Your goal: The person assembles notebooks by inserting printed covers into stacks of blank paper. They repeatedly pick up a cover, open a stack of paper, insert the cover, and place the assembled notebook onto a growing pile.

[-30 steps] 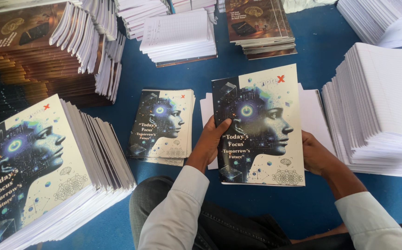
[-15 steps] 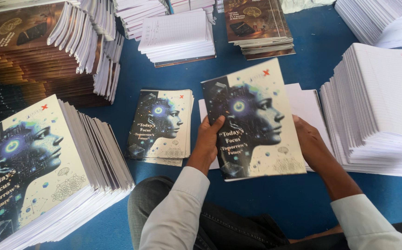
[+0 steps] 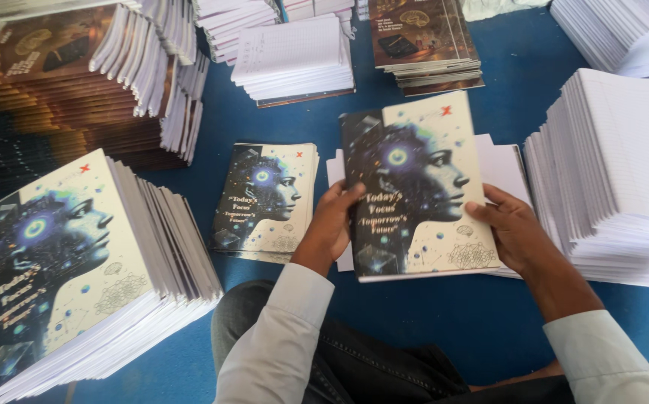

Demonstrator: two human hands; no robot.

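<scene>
Nearest the camera, pale shirt sleeves [image 3: 279,352] and dark trousers [image 3: 369,366] framed the work on a blue surface [image 3: 414,314]. The left hand [image 3: 330,228] gripped the left edge of a glossy-covered notebook [image 3: 418,187], thumb on the cover; the right hand [image 3: 515,232] clasped its right edge. The notebook sat slightly tilted atop loose white sheets [image 3: 500,161]. Judged step: squaring the cover onto its pages; the next move likely calls for aligning the edges flush. To the left lay a short pile of matching notebooks [image 3: 264,198] and a tall fanned stack [image 3: 77,262]. To the right stood a stack of white ruled pages [image 3: 616,172]. Farther off were brown-covered books [image 3: 425,41] and more white pads [image 3: 294,56].
</scene>
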